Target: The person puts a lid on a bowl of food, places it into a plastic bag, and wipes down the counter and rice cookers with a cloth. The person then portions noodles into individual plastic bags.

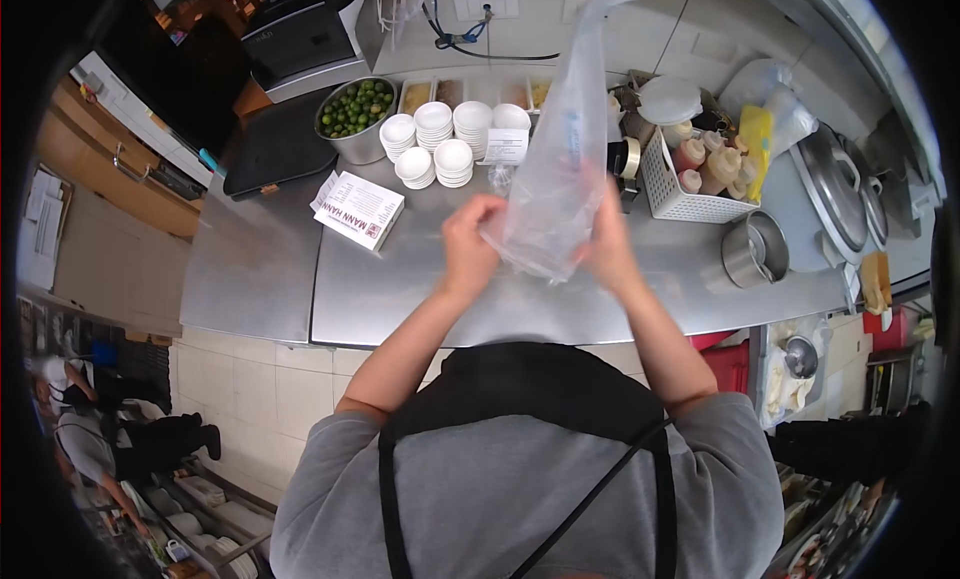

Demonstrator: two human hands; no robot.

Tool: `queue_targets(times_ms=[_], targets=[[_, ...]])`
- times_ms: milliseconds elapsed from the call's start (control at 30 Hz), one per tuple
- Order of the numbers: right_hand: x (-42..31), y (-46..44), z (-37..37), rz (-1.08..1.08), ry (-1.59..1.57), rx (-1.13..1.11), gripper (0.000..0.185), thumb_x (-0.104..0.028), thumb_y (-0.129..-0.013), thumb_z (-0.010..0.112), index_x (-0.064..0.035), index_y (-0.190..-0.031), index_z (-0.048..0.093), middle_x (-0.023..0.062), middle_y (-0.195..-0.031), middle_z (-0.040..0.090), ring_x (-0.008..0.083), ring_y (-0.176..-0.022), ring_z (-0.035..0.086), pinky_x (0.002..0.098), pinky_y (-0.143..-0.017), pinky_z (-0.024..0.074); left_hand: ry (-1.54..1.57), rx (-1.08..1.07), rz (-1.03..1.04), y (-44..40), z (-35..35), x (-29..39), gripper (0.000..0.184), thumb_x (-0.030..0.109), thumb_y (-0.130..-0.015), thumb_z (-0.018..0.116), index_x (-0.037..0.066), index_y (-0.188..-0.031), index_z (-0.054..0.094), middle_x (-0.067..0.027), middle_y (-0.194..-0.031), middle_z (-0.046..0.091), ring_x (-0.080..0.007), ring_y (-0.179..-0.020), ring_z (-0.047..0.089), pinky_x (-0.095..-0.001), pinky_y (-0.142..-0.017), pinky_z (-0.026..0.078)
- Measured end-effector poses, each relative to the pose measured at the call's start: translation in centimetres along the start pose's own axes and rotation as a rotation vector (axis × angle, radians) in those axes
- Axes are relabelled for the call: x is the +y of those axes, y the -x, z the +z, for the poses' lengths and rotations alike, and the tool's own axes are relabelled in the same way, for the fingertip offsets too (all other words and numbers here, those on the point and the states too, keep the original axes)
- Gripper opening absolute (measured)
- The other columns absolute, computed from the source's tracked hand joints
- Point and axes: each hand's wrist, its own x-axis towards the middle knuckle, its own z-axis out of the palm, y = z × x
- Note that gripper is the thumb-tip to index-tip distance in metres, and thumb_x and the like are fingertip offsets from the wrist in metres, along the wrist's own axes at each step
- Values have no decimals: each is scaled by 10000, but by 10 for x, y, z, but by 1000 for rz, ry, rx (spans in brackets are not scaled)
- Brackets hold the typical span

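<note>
A clear plastic bag point(560, 169) stands up in front of me above the steel counter, its narrow end toward the wall and its wide end near me. My left hand point(470, 241) pinches the lower left edge of the bag with bent fingers. On the other side, my right hand point(610, 244) grips the bag's lower right edge, with its fingertips partly behind the film and slightly blurred. Just beyond my left hand are stacks of small white bowls point(453, 161) and a small printed card point(507, 147).
The steel counter point(420, 289) holds a pot of limes point(355, 109), a white box point(358, 211), a basket of sauce bottles point(690, 184) and a metal pot point(754, 249). Large lids point(835, 194) stand at right. Other people point(105, 429) are at the lower left.
</note>
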Motion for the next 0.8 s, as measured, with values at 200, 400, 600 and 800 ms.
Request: queue_targets(times_ms=[200,400,600,800], targets=[[29,40,-20,215,193,-42,269,-28,-630,661,-22,-830,482,80,-834,527,181,-728,531,284,-646,422,-34,-358,32,35,16,12,75,30,-720,619,2,-780,583,-36,-796,596,-98,-746,554,-234,-644,431],[60,48,-45,293,678,-188,162,84,-669,525,-26,-756,444,72,-777,534,165,-692,553,270,-588,429,1170,-19,-670,28,-32,22,102,138,-834,550,106,-737,544,35,-570,458,-84,-534,483,-219,-518,402],[73,33,-32,892,-822,187,206,7,-744,439,-67,-936,439,60,-742,540,184,-698,553,261,-606,458,1173,25,-923,49,-62,-24,155,238,-843,541,101,-782,506,25,-616,498,-78,-502,482,-195,-418,355],[134,24,-31,988,-1544,-427,272,-55,-725,490,-54,-992,441,48,-727,530,178,-597,532,281,-537,458,-320,103,124,31,-35,-21,208,152,-742,618,62,-908,529,-58,-702,544,-198,-598,533,-276,-509,418]])
